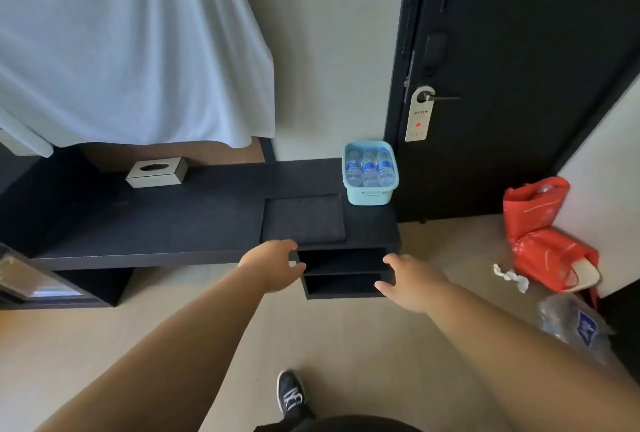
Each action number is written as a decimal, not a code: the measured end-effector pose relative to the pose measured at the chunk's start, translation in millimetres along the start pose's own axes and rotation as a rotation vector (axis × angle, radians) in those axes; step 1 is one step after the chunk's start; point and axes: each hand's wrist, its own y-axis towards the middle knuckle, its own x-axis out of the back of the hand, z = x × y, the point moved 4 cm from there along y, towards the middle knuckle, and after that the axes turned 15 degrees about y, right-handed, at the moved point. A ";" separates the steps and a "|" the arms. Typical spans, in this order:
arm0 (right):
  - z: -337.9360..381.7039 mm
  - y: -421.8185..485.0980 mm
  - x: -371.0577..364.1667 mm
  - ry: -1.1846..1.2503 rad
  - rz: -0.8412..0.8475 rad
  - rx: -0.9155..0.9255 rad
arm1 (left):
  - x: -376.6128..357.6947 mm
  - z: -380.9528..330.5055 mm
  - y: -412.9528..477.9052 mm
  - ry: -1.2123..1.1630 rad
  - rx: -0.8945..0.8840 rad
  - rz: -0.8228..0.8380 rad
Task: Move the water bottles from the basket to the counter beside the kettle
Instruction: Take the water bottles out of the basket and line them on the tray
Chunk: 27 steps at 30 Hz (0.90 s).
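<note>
Taking the basket point(370, 196) as the landmark: far to its left on the dark surface point(156, 220) sits a tissue box point(157, 172), and just to its left lies a flat dark mat point(304, 218). No kettle shows anywhere in view. The left hand point(273, 267) hovers off the front edge of the surface, below and left of the basket, fingers loosely spread and holding nothing. The basket, pale blue, stands at the right end of the surface by the door point(519, 68), with three water bottles point(370, 168) packed side by side in it, caps toward the wall, long axes running away from the person. The right hand point(412, 284) is below the basket and slightly right, also open and empty. Both hands are well short of the bottles, which lie ahead and up. The right hand looks the better lined up to reach them.
</note>
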 end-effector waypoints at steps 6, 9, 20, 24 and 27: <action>5.1 36.0 3.9 -0.018 0.021 -0.034 | 1.1 11.1 43.5 0.010 0.004 0.043; 9.6 61.4 10.1 -0.048 0.029 -0.041 | 3.9 19.4 75.7 0.010 -0.012 0.050; 49.9 183.3 33.6 -0.056 0.017 -0.090 | 31.1 78.3 200.6 0.017 -0.054 0.069; 58.8 215.9 30.2 -0.057 0.016 -0.122 | 32.6 101.2 235.9 0.043 -0.072 0.109; 60.4 236.3 27.4 -0.062 0.003 -0.148 | 32.1 114.6 258.8 0.066 -0.081 0.129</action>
